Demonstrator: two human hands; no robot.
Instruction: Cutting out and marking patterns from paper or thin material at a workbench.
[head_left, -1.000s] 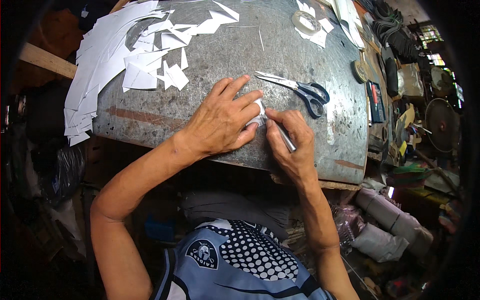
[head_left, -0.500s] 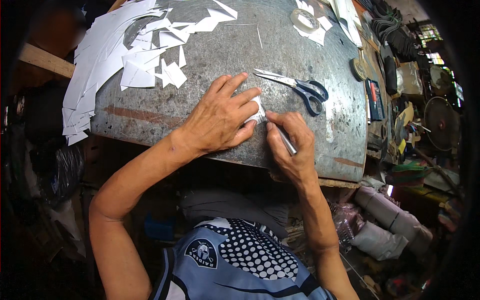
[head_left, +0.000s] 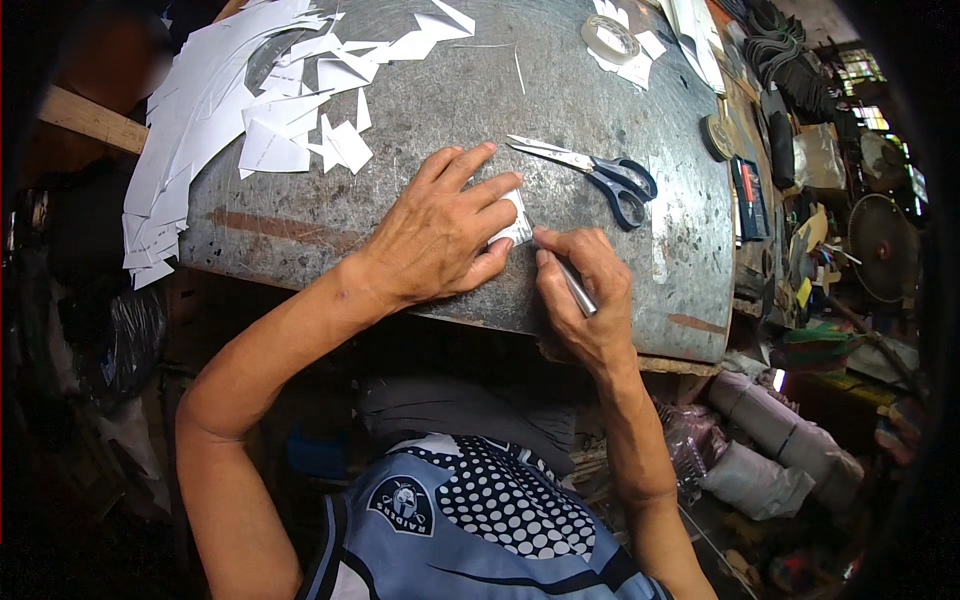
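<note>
Bench (head_left: 440, 110): brightly lit, pale glare toward right
Window (head_left: 862, 68): bright, upper right
Below bench: deep shadow
Rim: black, bent edges

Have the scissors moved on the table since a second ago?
No. The scissors lie in the same place beside the pale streak on the table; the whole view has shifted slightly.

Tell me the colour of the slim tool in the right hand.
The slim tool is silver-grey, showing best in the head view.
</note>
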